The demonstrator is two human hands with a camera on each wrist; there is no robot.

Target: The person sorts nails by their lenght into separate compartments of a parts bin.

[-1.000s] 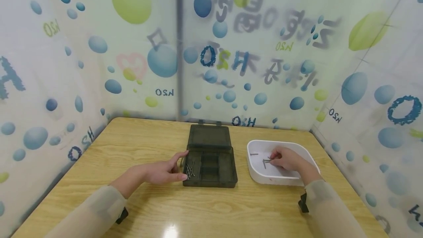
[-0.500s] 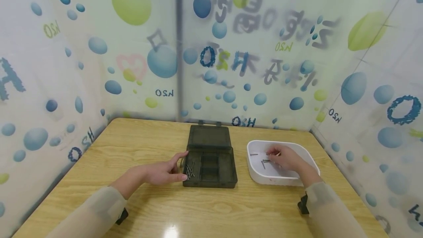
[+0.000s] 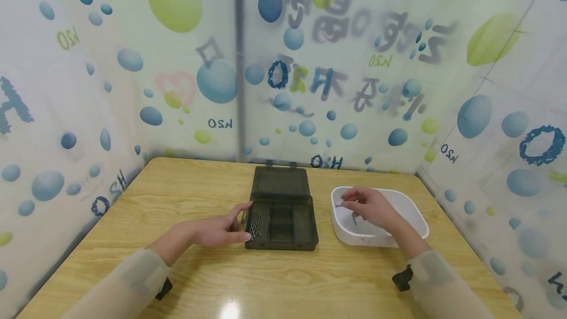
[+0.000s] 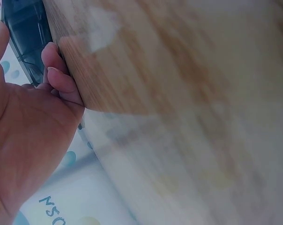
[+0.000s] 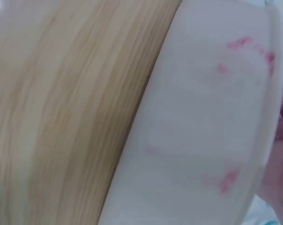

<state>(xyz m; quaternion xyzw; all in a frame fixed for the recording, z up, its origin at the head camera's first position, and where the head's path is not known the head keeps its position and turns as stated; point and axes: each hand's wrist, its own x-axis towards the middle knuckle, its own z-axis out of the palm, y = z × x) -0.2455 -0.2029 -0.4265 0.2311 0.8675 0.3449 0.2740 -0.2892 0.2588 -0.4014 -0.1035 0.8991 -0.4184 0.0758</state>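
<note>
A dark see-through compartment box [image 3: 292, 245] lies on the table with its lid [image 3: 281, 181] tipped back. Several screws [image 3: 255, 228] are heaped in its left compartment. My left hand [image 3: 217, 230] rests against the box's left side, index finger at the back and thumb near the front corner; its other fingers curl below in the left wrist view. Over a white tray [image 3: 412, 213], my right hand [image 3: 372, 208] has thumb and forefinger pinched together, seemingly on a screw that the fingers hide. Another screw [image 3: 338, 206] shows just beyond the fingertips, and one [image 3: 354, 219] lies under the hand.
Wood-grain table [image 3: 186, 279] carries both box and tray. Behind it and on both sides hang pale curtains [image 3: 212, 132] with blue and green dots. The tray's outer wall [image 5: 197, 112] bears reddish marks and covers most of the right hand in the right wrist view.
My right hand has shifted left and slightly up, from the tray's middle toward its left rim, after picking at the screws. The left hand and the box have stayed put.
</note>
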